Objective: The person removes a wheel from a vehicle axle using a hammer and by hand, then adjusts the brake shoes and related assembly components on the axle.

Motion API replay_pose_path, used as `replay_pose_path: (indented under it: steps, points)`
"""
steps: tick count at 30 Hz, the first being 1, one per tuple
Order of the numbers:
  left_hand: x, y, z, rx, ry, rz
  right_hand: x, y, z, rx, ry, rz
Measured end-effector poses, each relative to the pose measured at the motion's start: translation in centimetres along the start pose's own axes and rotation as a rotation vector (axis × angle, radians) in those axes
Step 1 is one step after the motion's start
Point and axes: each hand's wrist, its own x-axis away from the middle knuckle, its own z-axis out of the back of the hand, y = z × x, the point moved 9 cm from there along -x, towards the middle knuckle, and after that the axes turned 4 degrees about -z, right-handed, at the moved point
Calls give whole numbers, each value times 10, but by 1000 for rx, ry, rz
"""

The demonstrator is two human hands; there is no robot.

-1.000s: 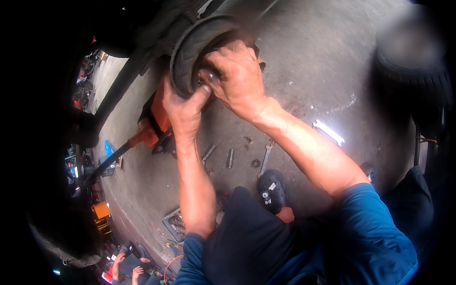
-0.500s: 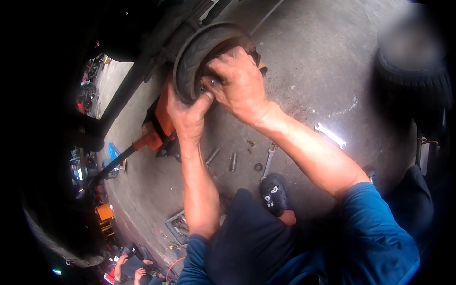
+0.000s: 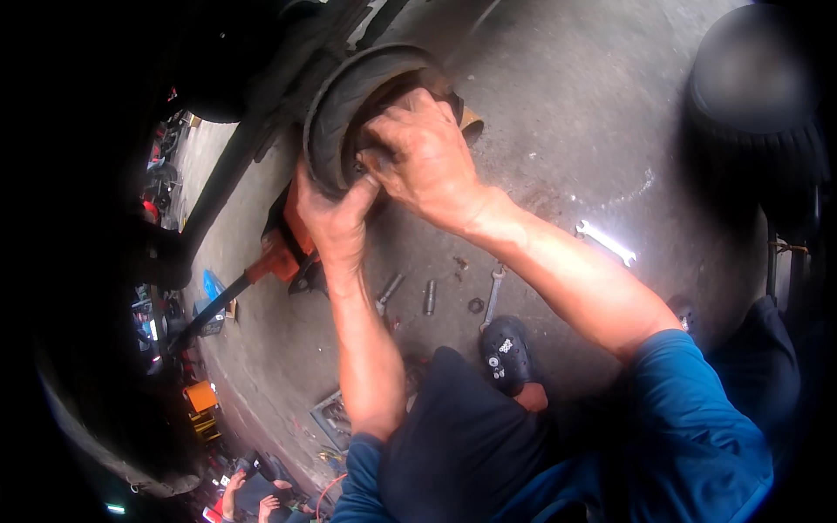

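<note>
A dark, round wheel hub part [image 3: 330, 122] with a curved band hangs under the vehicle. My left hand [image 3: 334, 218] grips its lower left rim, thumb toward the middle. My right hand [image 3: 418, 157] reaches into the hollow, fingers bent and closed at the centre on something hidden. Behind my left hand is an orange jack [image 3: 277, 254] with a long dark handle. On the concrete below lie a bright wrench [image 3: 605, 243], a second wrench [image 3: 494, 292], a nut [image 3: 476, 305] and a metal cylinder [image 3: 429, 296].
A dark undercarriage beam [image 3: 222, 187] crosses the upper left. A large tyre [image 3: 758, 122] stands at the right. A metal tray of parts [image 3: 331, 418] lies beside my left forearm, near my clog [image 3: 504, 349]. Another person's hands [image 3: 266, 508] show at the bottom left, among workshop clutter.
Both hands and the round part have shifted a little down and to the left in the picture. My grip looks much the same.
</note>
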Motion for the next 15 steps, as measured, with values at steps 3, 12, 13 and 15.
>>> replay_pose_path:
  steps: [3, 12, 13, 15]
  points:
    - [-1, -3, 4, 22, 0, -13, 1, 1, 0, -23, 42, -4]
    - [-1, 0, -2, -24, -43, -6, 2, 1, 8, 14, 159, -76]
    - [0, 1, -1, -23, -29, -3, 2, 0, 8, 47, 147, -91]
    - [0, 1, 1, -27, -39, -13, 2, -4, 7, 86, 129, -73]
